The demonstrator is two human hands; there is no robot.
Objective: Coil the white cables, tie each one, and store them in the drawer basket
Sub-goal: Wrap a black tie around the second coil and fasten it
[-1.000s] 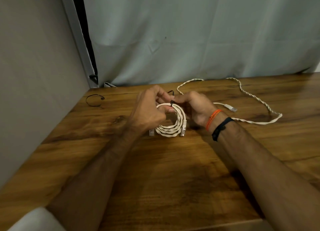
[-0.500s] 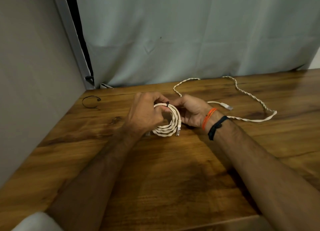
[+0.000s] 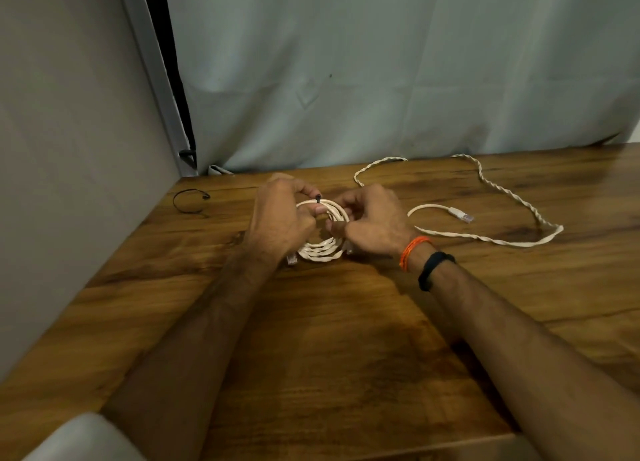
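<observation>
Coiled white cable [image 3: 320, 249] resting on the wooden desk [image 3: 346, 356], near its far edge. Left hand [image 3: 280, 218] gripping the coil's left side, fingers curled, pinching a small black tie [image 3: 318, 197] at the top. Right hand [image 3: 372, 220] curled around the coil's right side. Second white cable [image 3: 491, 192] lying loose to the right. Thin black loop [image 3: 188, 201] well apart on the left.
</observation>
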